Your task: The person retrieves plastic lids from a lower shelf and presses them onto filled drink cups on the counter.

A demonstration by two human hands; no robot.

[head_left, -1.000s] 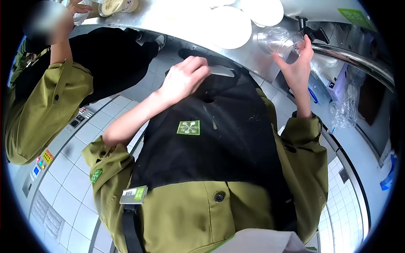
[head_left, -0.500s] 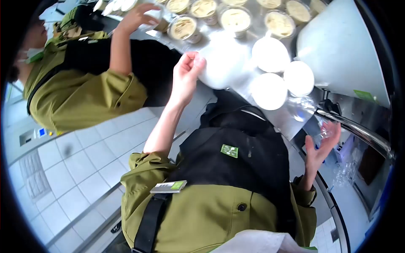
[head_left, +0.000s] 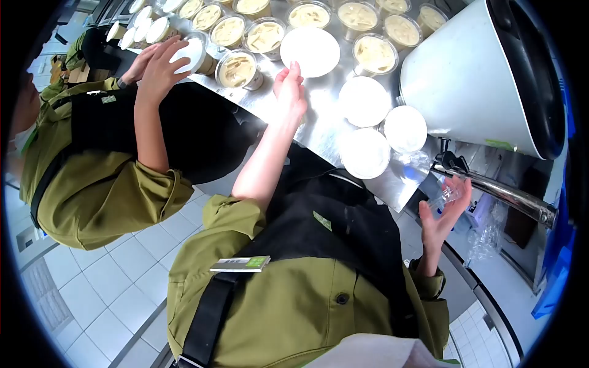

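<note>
Steel counter (head_left: 323,122) | left hand (head_left: 290,92) pinches white disc (head_left: 310,49)'s near edge; right hand (head_left: 443,211) half-curled around clear plastic (head_left: 445,197) | disc likely light, slick: hold rim

Olive shirt (head_left: 294,300), black apron (head_left: 371,239).

No text legible, nothing confirmed as letters or numbers. Name badge (head_left: 240,264) near, left side of wearer's chest: white and green face, dark marks, steep angle, unreadable. Green patch (head_left: 322,221) on wearer's black apron (head_left: 368,242): pale design, tilted, no words made out. Green label (head_left: 500,144) low on white container (head_left: 472,86), right: too small. Co-worker's apron (head_left: 86,126), left: small green patch (head_left: 108,99), wording can't be told. Cups (head_left: 253,81) on far counter: any print too small.
</note>
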